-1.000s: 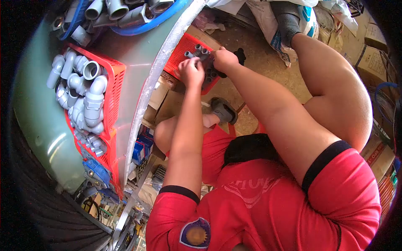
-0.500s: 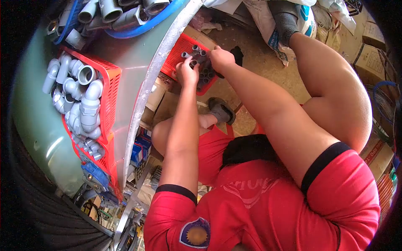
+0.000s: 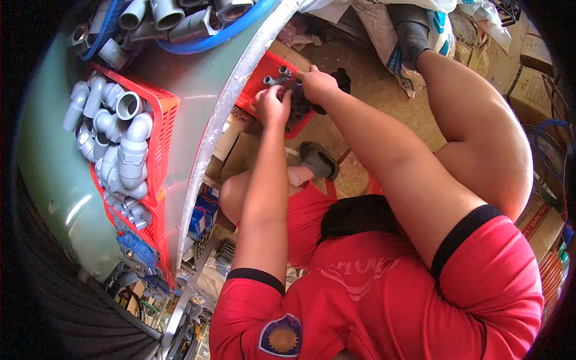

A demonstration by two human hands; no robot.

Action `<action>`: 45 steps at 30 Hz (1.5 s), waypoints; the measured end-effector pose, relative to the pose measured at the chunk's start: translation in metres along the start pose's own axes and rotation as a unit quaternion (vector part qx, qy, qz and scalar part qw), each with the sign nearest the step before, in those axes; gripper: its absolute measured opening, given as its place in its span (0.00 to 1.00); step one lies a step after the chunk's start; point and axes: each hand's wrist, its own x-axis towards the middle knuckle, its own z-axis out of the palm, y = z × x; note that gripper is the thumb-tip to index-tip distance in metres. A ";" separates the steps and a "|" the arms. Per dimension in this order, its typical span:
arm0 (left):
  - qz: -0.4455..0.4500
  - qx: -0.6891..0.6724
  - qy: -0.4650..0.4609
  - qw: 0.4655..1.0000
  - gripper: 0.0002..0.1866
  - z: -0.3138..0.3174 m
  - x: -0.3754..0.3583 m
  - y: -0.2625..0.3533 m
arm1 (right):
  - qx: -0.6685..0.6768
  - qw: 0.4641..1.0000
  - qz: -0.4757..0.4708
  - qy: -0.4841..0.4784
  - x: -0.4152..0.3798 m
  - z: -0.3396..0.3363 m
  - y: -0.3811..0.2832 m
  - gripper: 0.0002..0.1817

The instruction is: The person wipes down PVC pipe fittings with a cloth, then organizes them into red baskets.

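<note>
A red plastic basket sits low beyond the table edge, with several small grey pipe fittings inside. My left hand reaches over it, fingers curled together around what looks like a grey pipe fitting, mostly hidden and slightly blurred. Close beside it, my right hand is at the basket's right side. Its fingers are bent inward among the fittings, and what they grip is hidden. Two tube-like fittings stick up just past my left fingertips.
On the green-grey table at left stands a red basket of large grey elbow fittings. A blue-rimmed container of grey fittings is above it. My bent legs flank the floor basket. White sacks and cardboard boxes lie beyond.
My left hand has shifted slightly right and its fingers have closed in; the ring-shaped fitting end between them is now hidden. My right hand stays nearly in place.
</note>
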 end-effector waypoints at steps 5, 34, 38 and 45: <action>0.012 -0.020 0.147 0.989 0.20 0.010 0.028 -0.026 | 0.001 1.000 0.010 -0.009 0.005 0.005 0.000 0.25; 0.015 -0.075 -0.166 0.983 0.23 0.016 0.043 -0.009 | 0.088 0.994 0.025 0.056 0.003 0.005 0.000 0.33; 0.045 -0.124 -0.094 0.987 0.28 0.035 0.043 -0.018 | 0.130 0.989 0.072 0.023 0.010 0.008 0.009 0.36; 0.029 -0.073 -0.190 0.979 0.32 0.026 0.051 -0.001 | 0.146 0.976 0.156 -0.049 0.021 0.010 0.027 0.21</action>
